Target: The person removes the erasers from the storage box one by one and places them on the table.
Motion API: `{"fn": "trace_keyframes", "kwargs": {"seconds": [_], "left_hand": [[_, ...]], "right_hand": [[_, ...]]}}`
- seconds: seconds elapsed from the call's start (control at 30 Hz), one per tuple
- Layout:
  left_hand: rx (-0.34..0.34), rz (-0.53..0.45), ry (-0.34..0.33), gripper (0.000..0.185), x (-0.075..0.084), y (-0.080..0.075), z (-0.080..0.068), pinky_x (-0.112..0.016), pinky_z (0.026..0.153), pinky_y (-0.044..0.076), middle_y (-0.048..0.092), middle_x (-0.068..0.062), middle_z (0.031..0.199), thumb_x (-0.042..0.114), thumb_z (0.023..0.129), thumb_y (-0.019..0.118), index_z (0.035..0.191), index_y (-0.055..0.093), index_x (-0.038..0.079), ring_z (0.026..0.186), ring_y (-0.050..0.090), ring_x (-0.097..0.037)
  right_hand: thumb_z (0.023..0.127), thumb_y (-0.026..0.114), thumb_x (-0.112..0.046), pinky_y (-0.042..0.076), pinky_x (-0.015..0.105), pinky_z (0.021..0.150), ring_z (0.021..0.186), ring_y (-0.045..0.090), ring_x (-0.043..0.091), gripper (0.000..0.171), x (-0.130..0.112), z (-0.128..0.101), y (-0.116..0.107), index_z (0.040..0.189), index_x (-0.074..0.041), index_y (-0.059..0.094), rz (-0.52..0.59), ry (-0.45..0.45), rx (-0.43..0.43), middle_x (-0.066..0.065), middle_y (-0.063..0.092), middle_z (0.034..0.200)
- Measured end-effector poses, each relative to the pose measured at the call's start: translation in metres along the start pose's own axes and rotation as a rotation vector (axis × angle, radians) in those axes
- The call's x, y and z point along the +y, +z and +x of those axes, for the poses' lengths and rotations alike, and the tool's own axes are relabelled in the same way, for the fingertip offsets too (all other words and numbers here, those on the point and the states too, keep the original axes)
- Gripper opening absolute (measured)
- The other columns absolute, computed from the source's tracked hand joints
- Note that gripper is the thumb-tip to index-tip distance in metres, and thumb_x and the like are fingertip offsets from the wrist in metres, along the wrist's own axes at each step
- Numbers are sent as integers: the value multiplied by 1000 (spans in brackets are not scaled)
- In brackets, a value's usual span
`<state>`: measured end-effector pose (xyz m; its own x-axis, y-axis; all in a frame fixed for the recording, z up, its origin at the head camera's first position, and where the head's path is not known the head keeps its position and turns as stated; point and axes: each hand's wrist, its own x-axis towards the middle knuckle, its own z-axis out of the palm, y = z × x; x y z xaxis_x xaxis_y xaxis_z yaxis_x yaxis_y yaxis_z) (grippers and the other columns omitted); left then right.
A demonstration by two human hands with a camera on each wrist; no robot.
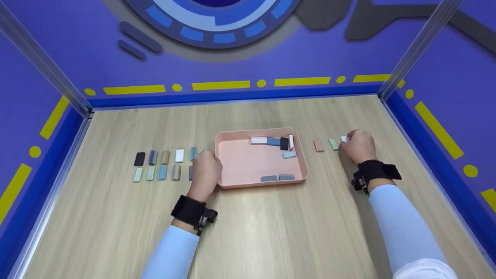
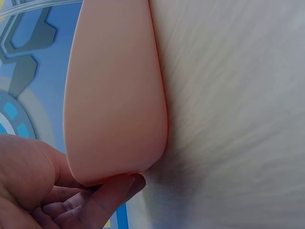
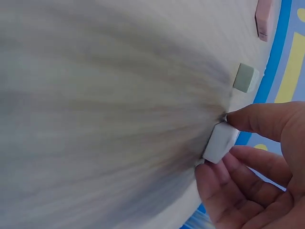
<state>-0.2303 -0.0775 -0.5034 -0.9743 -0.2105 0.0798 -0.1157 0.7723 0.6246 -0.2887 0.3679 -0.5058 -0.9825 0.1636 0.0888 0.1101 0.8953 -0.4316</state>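
Note:
A pink tray [image 1: 248,166] sits mid-table and holds several small blocks, among them a white one [image 1: 259,140], a black one [image 1: 284,143] and two grey-blue ones [image 1: 269,178]. My left hand [image 1: 205,168] grips the tray's left rim; in the left wrist view the fingers [image 2: 102,198] curl under the tray's corner [image 2: 114,95]. Right of the tray, my right hand [image 1: 350,141] pinches a white block [image 3: 220,142] between thumb and fingers, on the table. A green block [image 3: 246,78] and a pink block [image 3: 263,16] lie in line beside it.
Two rows of blocks [image 1: 162,164] lie left of the tray, starting with a black one [image 1: 140,159]. Blue walls with yellow markings enclose the wooden table [image 1: 271,232] on three sides. Metal posts stand at the back corners.

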Motion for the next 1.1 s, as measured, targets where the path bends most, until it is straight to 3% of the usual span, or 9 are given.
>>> {"fn": "trace_keyframes", "kwargs": {"seconds": [0.17,0.3,0.5,0.63,0.87,1.1], "left_hand": [[1,-1,11,27,0,-1,0,-29,46,38,61,-6,65,3,86,47,62,59,7,58,50,-15],[-11,-11,2,24,1,-1,0,-28,47,39,63,-6,68,4,87,46,69,62,5,59,51,-15],[-15,-10,-20,22,1,0,0,-30,49,43,65,-7,71,5,87,46,74,64,5,62,57,-17],[-2,-6,-22,23,1,0,-1,-31,49,43,66,-8,71,5,87,46,72,64,5,62,57,-17],[12,-19,-29,23,0,2,-1,-31,47,43,64,-8,70,4,86,46,70,62,6,61,57,-17],[-1,-21,-28,21,1,1,0,-31,49,44,66,-10,72,3,85,47,73,64,4,62,57,-17]], "right_hand": [[81,61,-16,46,53,84,99,59,42,42,-17,-4,-6,115,9,59,-9,-47,17,30,61,112],[79,62,-15,44,50,92,110,54,39,46,-49,-6,-10,121,5,57,37,-131,6,26,56,125],[78,72,-24,38,50,102,131,37,37,58,-119,-27,-9,131,-9,53,37,-290,-144,18,40,143],[73,78,-30,43,49,97,125,46,29,65,-156,-48,4,132,-19,53,-10,-429,-287,9,42,144],[69,81,-22,46,36,95,117,54,18,58,-184,-66,37,123,-12,61,-53,-684,-464,4,61,123],[69,80,-18,49,29,81,95,58,14,50,-188,-66,53,117,-14,65,-33,-703,-579,1,67,109]]}}
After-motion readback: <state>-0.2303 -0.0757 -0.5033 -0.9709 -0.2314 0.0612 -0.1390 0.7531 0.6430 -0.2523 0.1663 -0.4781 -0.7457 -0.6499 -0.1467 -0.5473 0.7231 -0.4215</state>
